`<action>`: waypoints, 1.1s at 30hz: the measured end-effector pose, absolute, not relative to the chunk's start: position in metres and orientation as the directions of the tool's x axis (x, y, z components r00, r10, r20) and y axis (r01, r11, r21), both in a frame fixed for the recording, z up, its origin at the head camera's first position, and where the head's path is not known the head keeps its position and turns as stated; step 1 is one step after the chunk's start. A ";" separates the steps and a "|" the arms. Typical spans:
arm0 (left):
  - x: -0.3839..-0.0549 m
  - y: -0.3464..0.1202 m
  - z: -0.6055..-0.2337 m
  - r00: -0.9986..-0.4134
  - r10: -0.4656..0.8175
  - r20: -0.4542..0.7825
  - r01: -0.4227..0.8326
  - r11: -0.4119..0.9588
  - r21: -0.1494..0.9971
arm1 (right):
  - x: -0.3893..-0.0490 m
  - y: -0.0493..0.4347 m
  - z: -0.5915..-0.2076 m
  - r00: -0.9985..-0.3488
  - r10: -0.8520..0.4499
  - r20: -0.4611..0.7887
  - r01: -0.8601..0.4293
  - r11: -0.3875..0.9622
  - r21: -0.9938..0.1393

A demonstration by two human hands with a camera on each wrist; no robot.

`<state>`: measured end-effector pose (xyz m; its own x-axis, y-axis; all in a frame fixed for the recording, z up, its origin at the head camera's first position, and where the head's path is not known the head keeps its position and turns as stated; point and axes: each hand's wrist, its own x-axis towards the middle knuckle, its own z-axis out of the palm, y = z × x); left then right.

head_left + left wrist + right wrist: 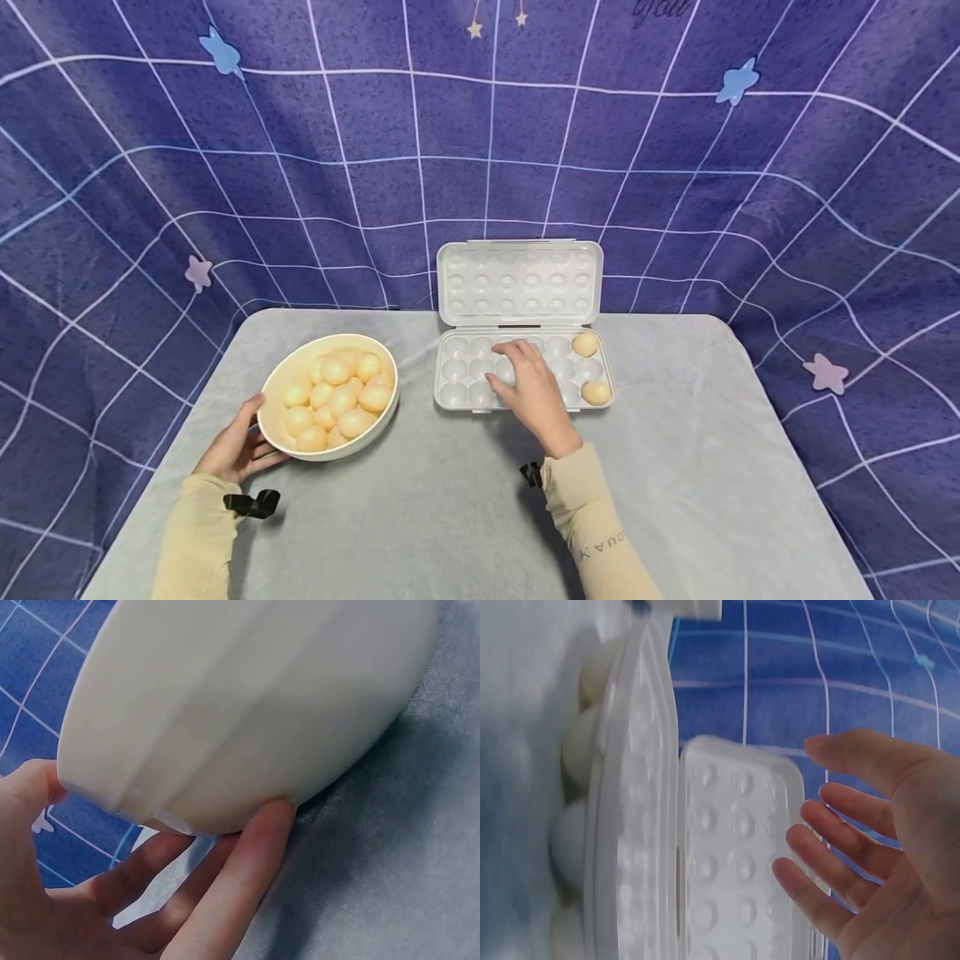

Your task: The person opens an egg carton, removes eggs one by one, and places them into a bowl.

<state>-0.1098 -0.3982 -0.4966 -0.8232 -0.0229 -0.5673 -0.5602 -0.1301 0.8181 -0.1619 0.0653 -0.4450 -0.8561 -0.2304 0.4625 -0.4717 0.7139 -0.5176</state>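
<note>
My left hand [232, 443] grips the left side of a white bowl [247, 697], thumb at the rim and fingers under the curved wall. The bowl is heaped with pale eggs [343, 401] and leans to one side. Over the middle of an open white plastic egg box [453, 407], my right hand [531, 390] holds nothing, its fingers spread and slightly bent. In that box one egg [585, 344] sits in the back right cup and another egg [596, 392] in the front right cup. The hand hides several cups.
The egg box's dimpled lid [520, 283] stands raised at the back, near a blue gridded curtain [465, 192]. A grey cloth [420, 517] covers the table. A black strap [252, 503] is on my left wrist.
</note>
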 end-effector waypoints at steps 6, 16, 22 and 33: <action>-0.110 -0.397 -0.496 -0.825 -0.024 -0.565 -0.558 -0.132 0.819 | -0.163 0.089 -0.449 -0.869 -0.180 0.461 -0.430 0.735 -0.524; -0.110 -0.398 -0.498 -0.822 -0.035 -0.569 -0.562 -0.123 0.818 | -0.158 0.116 -0.458 -0.898 -0.130 0.421 -0.369 0.745 -0.556; -0.108 -0.399 -0.498 -0.831 -0.027 -0.556 -0.550 -0.117 0.827 | -0.157 0.134 -0.466 -0.907 -0.077 0.414 -0.320 0.765 -0.558; -0.109 -0.395 -0.495 -0.825 -0.041 -0.563 -0.556 -0.117 0.823 | -0.158 0.165 -0.475 -0.913 -0.011 0.408 -0.254 0.797 -0.548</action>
